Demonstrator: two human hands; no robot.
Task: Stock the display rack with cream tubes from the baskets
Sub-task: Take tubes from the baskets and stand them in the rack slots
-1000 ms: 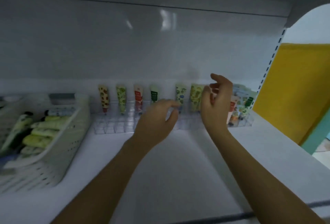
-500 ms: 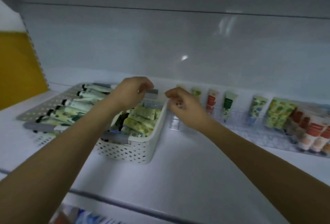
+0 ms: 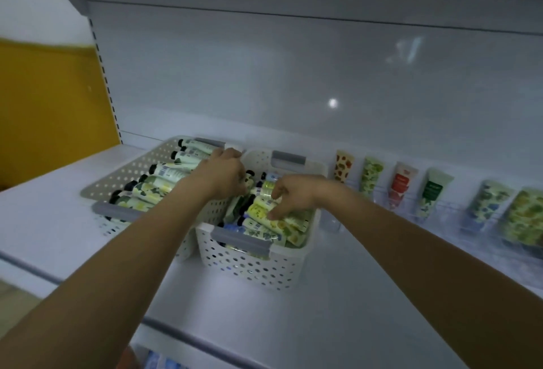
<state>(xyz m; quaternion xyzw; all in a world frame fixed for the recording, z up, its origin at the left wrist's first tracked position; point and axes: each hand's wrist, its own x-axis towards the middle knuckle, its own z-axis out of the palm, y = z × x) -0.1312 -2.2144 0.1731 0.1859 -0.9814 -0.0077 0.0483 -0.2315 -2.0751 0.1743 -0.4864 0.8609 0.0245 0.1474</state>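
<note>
My picture is dim and bluish. Glare spots the back wall (image 3: pixel 264 74) at 1 o'clock; edges look blurry.

Bare shelf (image 3: pixel 308 324) lies open in front of the right basket (image 3: pixel 258 268). A second basket (image 3: pixel 123 177) sits just beside its left wall; standing tubes (image 3: pixel 401 185) line the back to its right.

right hand (image 3: pixel 291 198) touching cream tubes (image 3: pixel 271 221) in right basket (image 3: pixel 249 268) | left hand (image 3: pixel 223 174) curled at left basket (image 3: pixel 126 171) rim
</note>
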